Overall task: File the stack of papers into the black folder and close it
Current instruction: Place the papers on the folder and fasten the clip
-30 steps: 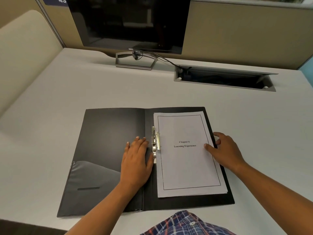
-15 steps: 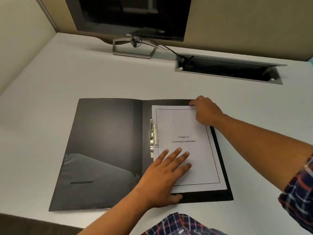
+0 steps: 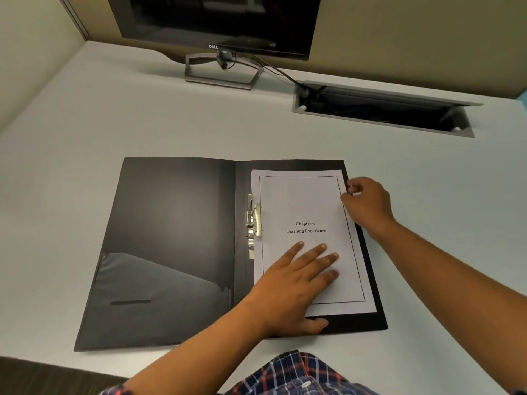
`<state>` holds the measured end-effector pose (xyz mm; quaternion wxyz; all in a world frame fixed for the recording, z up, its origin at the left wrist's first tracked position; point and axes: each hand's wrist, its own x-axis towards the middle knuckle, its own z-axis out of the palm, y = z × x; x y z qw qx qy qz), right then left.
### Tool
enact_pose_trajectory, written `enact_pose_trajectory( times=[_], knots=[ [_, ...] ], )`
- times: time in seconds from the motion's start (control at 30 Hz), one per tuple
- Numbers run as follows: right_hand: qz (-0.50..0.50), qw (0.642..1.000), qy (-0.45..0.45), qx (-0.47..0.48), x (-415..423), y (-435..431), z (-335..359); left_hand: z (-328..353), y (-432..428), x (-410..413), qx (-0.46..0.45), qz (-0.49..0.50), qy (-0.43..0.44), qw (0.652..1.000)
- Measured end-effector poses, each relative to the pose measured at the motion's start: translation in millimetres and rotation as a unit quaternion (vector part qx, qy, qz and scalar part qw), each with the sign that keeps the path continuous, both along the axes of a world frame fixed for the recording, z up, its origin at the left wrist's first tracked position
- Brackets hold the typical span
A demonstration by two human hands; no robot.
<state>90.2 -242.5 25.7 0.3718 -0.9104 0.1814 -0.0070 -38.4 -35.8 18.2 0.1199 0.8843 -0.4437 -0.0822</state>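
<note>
The black folder (image 3: 171, 238) lies open flat on the desk, its left flap carrying a clear pocket. A white stack of papers (image 3: 299, 201), titled "Chapter 6 Learning Experience", rests on the folder's right half. A metal clip (image 3: 253, 223) by the spine presses on the stack's left edge. My left hand (image 3: 293, 286) lies flat on the lower part of the papers, fingers spread. My right hand (image 3: 368, 203) sits at the stack's right edge, fingers curled against the edge of the sheets; whether it pinches them I cannot tell.
A dark monitor (image 3: 216, 21) on a metal stand (image 3: 222, 72) stands at the back of the white desk (image 3: 85, 132). An open cable tray (image 3: 382, 109) is sunk into the desk at the back right. Partition walls close the left and back.
My right hand slid from the papers' top right corner down to their right edge. My left hand stayed flat on the lower sheet. The camera tipped slightly.
</note>
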Motion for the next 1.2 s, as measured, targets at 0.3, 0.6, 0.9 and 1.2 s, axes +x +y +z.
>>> enact_pose_trajectory(
  times=[0.3,0.6,0.9,1.2],
  knots=[
    [0.007,0.993,0.054,0.104,-23,-10,-12,-7,-67,25,0.047,-0.161,-0.011,0.986],
    [0.094,0.987,0.066,0.114,-32,-24,-10,-13,-75,25,0.035,-0.142,-0.03,0.989],
    [-0.005,0.98,0.029,0.197,-38,-24,-15,6,-19,29,-0.23,0.012,-0.003,0.973],
    [0.008,0.982,0.021,0.188,-51,-28,-18,10,68,118,-0.329,0.535,0.214,0.748]
  ],
)
